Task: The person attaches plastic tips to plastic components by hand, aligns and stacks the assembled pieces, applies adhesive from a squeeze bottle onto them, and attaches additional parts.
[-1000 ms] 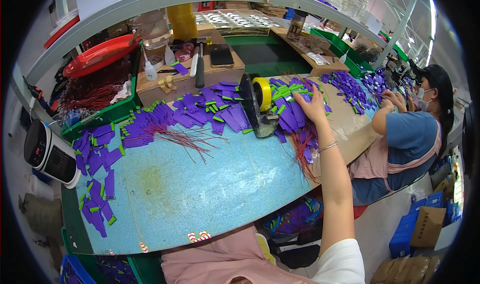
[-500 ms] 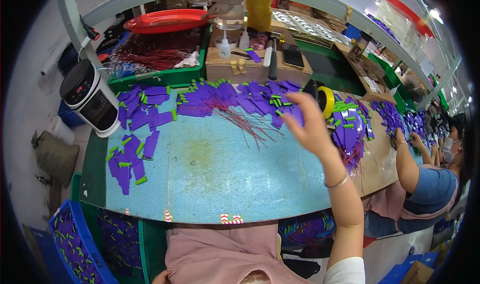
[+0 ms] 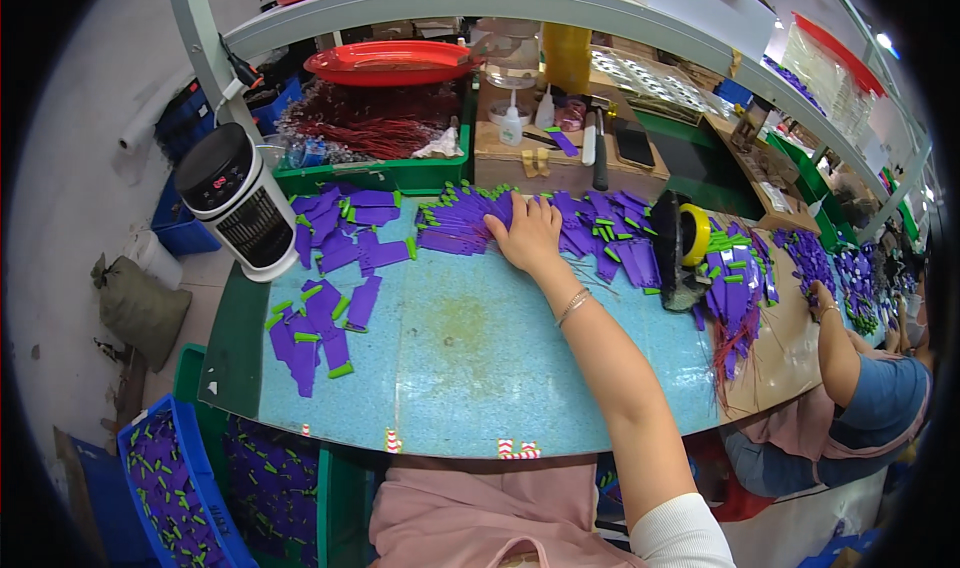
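My right hand (image 3: pixel 530 236) reaches across the blue work surface and lies palm down on a fanned pile of flat purple pieces with green ends (image 3: pixel 462 213). Its fingers are spread over the pile, thumb apart, and nothing shows gripped in it. Thin red wires (image 3: pixel 450 238) lie along the pieces left of the hand, and more stick out under the wrist. Further purple pieces (image 3: pixel 605 230) lie to the right of the hand. Two loose groups are at the left, one farther back (image 3: pixel 368 253) and one nearer (image 3: pixel 322 320). My left hand is out of view.
A small fan heater (image 3: pixel 245 213) stands at the left edge. Behind the pile are a green bin (image 3: pixel 415 176) with red wires and a wooden box (image 3: pixel 500 173) with bottles, tools and a phone. A black-and-yellow tape dispenser (image 3: pixel 680 248) stands right. Beyond it a co-worker handles purple pieces.
My right hand has come down from above the table onto the purple pile, moving left. The view has shifted, and my left hand has gone out of it at the lower edge.
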Available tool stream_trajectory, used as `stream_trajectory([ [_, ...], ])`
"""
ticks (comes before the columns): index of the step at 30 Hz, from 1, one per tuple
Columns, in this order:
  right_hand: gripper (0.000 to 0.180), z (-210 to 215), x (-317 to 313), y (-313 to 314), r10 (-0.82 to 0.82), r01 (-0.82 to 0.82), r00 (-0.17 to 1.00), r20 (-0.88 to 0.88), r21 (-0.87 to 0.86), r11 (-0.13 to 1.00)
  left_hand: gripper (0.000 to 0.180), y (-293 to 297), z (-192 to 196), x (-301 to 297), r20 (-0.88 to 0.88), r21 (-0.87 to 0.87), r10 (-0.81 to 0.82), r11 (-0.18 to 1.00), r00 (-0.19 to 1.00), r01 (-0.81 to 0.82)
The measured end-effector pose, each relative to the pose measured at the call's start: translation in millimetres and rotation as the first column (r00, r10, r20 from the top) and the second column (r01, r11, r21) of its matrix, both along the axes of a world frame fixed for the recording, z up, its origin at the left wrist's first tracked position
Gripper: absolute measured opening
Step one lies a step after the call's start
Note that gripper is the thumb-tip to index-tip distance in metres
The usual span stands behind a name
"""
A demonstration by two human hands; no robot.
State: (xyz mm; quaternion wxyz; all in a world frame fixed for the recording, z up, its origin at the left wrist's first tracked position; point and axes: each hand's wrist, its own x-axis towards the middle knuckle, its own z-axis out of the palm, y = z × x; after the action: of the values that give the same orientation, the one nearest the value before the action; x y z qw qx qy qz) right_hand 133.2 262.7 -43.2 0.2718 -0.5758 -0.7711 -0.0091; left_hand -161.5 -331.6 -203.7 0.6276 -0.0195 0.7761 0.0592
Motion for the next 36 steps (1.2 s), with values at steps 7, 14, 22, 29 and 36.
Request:
stream_trajectory([
  [7,0.087,18.8,-53.4,3.6,-0.151,0.147,0.988,-0.011,-0.163,0.976,0.03,2.5,-4.4,-23.1,0.04,0.116,-0.021,0.993,0.999,0.017],
  [14,0.077,-3.2,-56.1,14.0,-0.042,0.048,0.993,-0.113,0.051,0.998,0.03,-7.6,-14.1,-25.3,0.136,0.19,-0.089,0.98,0.987,0.062],
  [22,0.072,-8.0,-50.1,10.7,-0.021,0.031,0.994,-0.105,0.089,0.996,0.031,-9.5,-33.3,-7.1,0.247,0.316,-0.163,0.946,0.955,0.08],
  [29,0.066,-9.7,-44.2,9.4,0.056,-0.038,0.994,-0.094,0.182,0.983,0.031,34.3,10.1,-6.6,0.322,0.401,-0.232,0.912,0.918,0.09],
  [36,0.068,-7.6,-36.3,0.0,0.061,-0.053,0.998,-0.034,0.195,0.979,0.028,226.9,223.7,65.1,-0.365,0.872,-0.603,0.045,0.71,0.487],
])
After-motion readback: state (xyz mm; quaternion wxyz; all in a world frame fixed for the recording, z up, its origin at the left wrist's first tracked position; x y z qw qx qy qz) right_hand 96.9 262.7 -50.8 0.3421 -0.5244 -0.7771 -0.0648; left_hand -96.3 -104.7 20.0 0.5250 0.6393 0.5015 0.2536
